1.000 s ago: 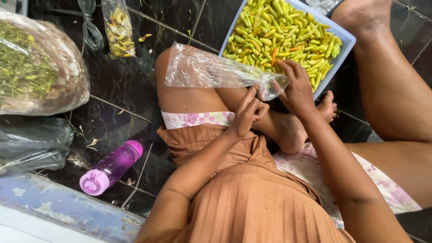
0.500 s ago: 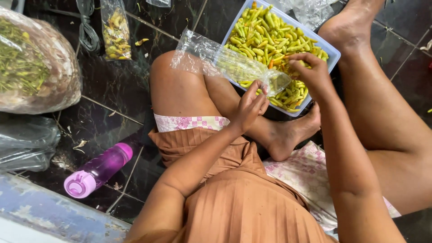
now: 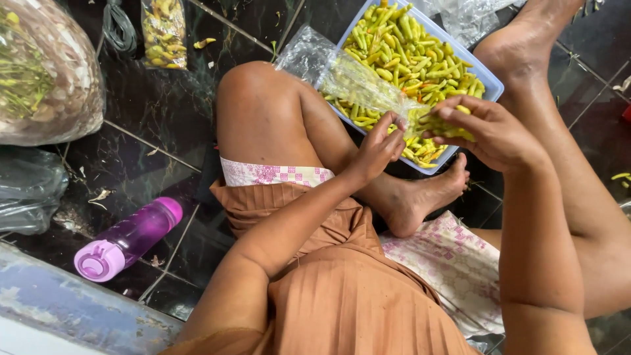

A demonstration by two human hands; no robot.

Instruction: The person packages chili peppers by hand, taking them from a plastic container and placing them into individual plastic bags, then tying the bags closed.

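The person sits cross-legged on a dark, glossy tiled floor, both hands raised over a shallow pale-blue rectangular plastic tray heaped with yellow-green chilli peppers. The left hand pinches the mouth of a long, narrow clear plastic bag between thumb and curled fingers. The bag lies with its long axis running diagonally: its open end sits at the hands, low and to the right in the view, and its crumpled closed end points up and to the left, resting over the raised knee and the near edge of the tray. A few peppers show through the film near the mouth.

The right hand is closed around a small bunch of peppers, fingers curled over them, pressed right against the bag's opening, so the two hands nearly touch. A bare foot rests just below the tray's near corner.

Well apart to the left, a purple plastic water bottle with a pink flip cap lies on its side on the tiles. Above it sit a large clear sack stuffed with green stems and a small filled packet of peppers. More crumpled clear plastic lies at the left edge.
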